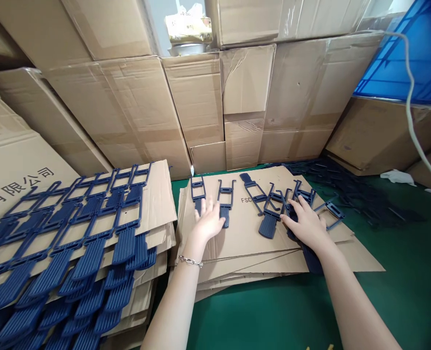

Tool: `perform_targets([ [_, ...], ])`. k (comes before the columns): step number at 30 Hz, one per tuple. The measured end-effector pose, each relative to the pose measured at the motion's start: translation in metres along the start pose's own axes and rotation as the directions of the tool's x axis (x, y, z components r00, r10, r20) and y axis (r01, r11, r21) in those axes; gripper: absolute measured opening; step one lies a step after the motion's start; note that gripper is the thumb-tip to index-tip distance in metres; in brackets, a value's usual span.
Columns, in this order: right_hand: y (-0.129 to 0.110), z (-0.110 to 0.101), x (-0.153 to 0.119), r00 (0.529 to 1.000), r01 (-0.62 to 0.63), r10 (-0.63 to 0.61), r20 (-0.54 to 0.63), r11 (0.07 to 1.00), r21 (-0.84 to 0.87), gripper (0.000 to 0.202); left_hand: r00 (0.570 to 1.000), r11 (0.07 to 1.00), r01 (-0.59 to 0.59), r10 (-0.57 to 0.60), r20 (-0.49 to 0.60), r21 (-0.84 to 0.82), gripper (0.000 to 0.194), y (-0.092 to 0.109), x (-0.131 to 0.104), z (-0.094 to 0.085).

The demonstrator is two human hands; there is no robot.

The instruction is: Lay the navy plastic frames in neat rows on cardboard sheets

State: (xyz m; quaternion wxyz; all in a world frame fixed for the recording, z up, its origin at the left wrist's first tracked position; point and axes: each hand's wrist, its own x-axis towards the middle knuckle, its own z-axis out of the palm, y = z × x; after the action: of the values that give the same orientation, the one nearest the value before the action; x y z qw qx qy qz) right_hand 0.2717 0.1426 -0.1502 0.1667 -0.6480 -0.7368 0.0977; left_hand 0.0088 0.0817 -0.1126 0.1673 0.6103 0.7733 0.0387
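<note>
My left hand [208, 222] reaches over a sheet of cardboard [233, 243] with its fingers spread. It lies over the ribbed end of one dark blue plastic frame [198, 183], and its thumb is close to a second blue plastic frame [226, 194]. My right hand [306, 226] has its fingers apart on a loose cluster of the same frames, hiding part of them. Just left of it, another blue frame [268, 226] lies at a slant with its ribbed end toward me. One more frame [253, 189] points its ribbed end away.
At left, overlapping rows of blue frames [91, 253] lie on layered cardboard [159, 194]. A dark heap of similar parts [350, 189] spreads over the green surface [412, 272] at right. Cardboard boxes [128, 112] wall the back. A white cable [409, 87] hangs beside a blue crate [415, 58].
</note>
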Motion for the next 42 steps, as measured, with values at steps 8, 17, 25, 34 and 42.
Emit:
perform_targets([
  [8,-0.001,-0.001,-0.001,1.000,-0.011,0.011,0.014,1.000,-0.009,0.058,0.957,0.967,-0.255,0.252,0.144,0.005,0.056,0.010,-0.006,0.002],
  [17,-0.004,-0.003,-0.002,0.999,-0.024,0.024,0.029,1.000,-0.017,0.058,0.991,0.994,-0.100,0.103,-0.080,0.044,0.056,0.012,0.004,0.013],
  [25,-0.003,-0.002,-0.001,0.999,-0.021,0.022,0.031,0.999,-0.031,0.059,0.988,0.996,0.083,-0.079,-0.132,0.025,0.052,-0.027,0.014,0.000],
  [34,-0.004,-0.003,-0.002,0.999,-0.024,0.025,0.038,0.999,-0.037,0.059,0.986,0.998,0.057,-0.053,-0.161,0.022,0.043,-0.044,0.019,-0.001],
  [42,-0.002,-0.001,-0.002,1.000,-0.008,0.009,0.016,0.999,-0.038,0.058,0.977,0.994,0.093,-0.080,-0.199,0.058,0.047,-0.032,0.010,-0.004],
])
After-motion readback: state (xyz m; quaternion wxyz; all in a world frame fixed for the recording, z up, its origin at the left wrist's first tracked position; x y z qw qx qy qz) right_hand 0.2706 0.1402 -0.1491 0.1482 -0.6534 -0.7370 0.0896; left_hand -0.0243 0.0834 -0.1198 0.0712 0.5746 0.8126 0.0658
